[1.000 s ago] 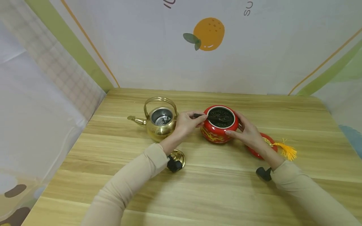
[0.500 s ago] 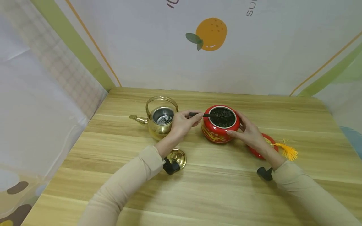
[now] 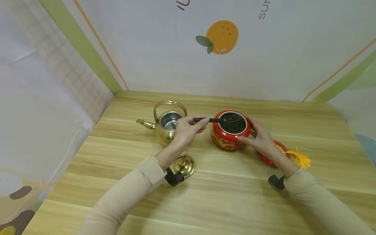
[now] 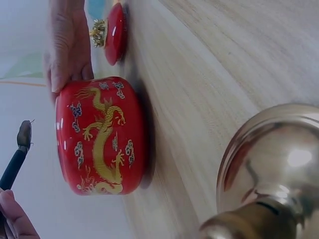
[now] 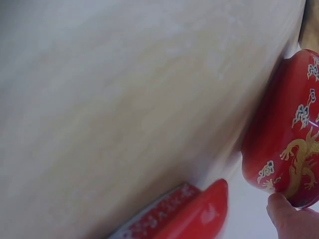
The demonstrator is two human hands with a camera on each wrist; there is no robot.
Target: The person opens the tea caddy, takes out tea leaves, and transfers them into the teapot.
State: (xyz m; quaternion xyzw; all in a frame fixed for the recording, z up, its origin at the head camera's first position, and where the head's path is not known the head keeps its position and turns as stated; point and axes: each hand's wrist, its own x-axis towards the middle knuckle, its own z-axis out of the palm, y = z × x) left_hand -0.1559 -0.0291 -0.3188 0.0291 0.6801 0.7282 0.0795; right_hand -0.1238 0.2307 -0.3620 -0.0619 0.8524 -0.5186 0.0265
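My left hand pinches the dark handle of a small spoon. In the head view the spoon's bowl overlaps the jar's mouth; the left wrist view shows the spoon above the rim, thin dark bits poking from its bowl. The red jar, with a gold dragon, is filled with dark tea leaves. My right hand holds the jar's right side, thumb at the front. Just left of my left hand stands a gold teapot, uncovered, with dark leaves in its metal strainer.
A gold teapot lid lies on the wooden table below my left hand. The red jar lid, with a yellow tassel, lies partly behind my right wrist. A printed cloth hangs behind the table.
My left hand has moved left with the spoon, drawing its bowl back from among the leaves. More of the teapot lid shows. My right hand stays on the jar; the head view has shifted slightly.
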